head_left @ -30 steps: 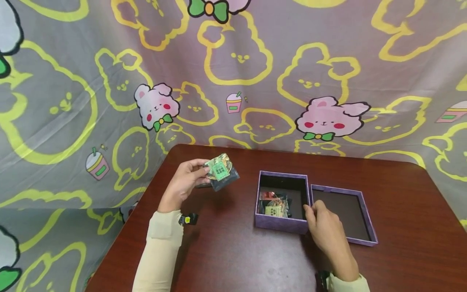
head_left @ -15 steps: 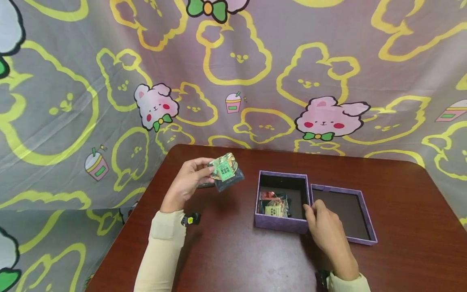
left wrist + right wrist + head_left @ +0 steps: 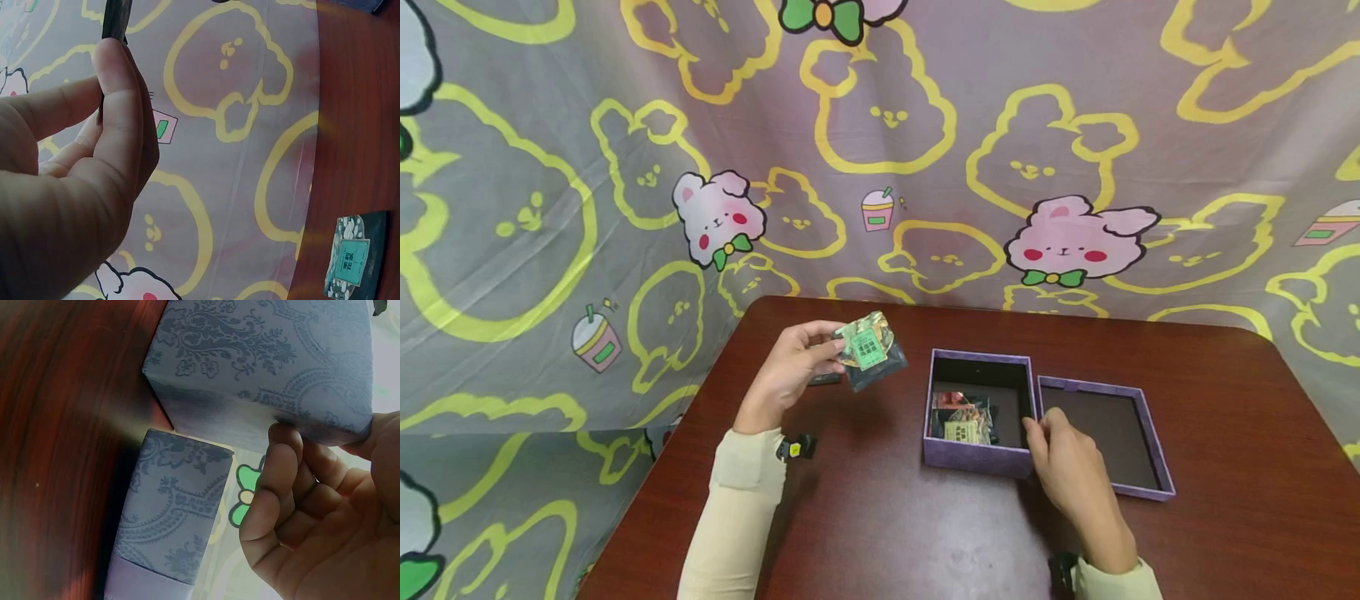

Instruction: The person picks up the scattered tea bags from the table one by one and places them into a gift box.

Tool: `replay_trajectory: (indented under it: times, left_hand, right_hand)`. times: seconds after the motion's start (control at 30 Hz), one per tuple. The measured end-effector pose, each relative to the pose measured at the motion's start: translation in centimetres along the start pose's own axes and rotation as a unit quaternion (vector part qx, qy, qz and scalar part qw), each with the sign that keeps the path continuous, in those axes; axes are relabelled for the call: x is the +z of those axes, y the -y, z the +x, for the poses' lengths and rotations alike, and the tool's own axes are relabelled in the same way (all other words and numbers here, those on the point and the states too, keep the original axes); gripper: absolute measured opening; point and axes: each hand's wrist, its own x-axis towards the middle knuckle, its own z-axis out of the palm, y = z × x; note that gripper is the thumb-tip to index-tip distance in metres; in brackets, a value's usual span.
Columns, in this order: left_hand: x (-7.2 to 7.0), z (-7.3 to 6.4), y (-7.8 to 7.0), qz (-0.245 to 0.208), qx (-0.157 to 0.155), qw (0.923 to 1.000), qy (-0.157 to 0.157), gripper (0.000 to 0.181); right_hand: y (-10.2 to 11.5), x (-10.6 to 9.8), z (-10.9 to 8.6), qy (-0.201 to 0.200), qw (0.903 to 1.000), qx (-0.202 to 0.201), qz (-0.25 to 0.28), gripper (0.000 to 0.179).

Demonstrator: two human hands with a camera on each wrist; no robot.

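Note:
My left hand (image 3: 792, 367) pinches a small flat packet (image 3: 871, 350) with a green label and a dark lower part, tilted above the table left of the purple box (image 3: 977, 458). The left wrist view shows the packet edge-on between thumb and fingers. A second packet (image 3: 350, 259) with a green label lies on the table; in the head view the left hand mostly hides it. My right hand (image 3: 1071, 467) grips the right wall of the open box, thumb on the inner side, fingers outside. Inside the box, several packets (image 3: 962, 421) with red and pale yellow labels lie at the left.
The box's purple lid (image 3: 1153, 442) lies upturned just right of the box, partly behind the right hand. A brown wooden table (image 3: 865, 517) carries everything. A patterned cloth (image 3: 940, 125) hangs behind and to the left of it.
My left hand has shifted slightly to the right with the packet, toward the box. The right hand, the box and the lid stay where they were.

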Motion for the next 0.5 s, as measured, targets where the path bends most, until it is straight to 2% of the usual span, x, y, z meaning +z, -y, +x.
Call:
replay_trajectory:
  times: [0.13,0.3,0.5]
  left_hand:
    - [0.06,0.00,0.17,-0.001,-0.001,1.0000,-0.006,0.028]
    - [0.46,0.13,0.12,0.013,0.011,0.9997,0.014,0.029]
    - [0.93,0.38,0.32,0.013,0.008,0.9996,0.023,0.028]
  right_hand:
    - [-0.04,0.08,-0.08,0.005,1.0000,0.002,0.003,0.027]
    - [-0.17,0.09,-0.06,-0.013,0.9999,-0.001,0.002,0.026]
    - [-0.14,0.07,-0.04,-0.009,0.9999,-0.004,0.005,0.027]
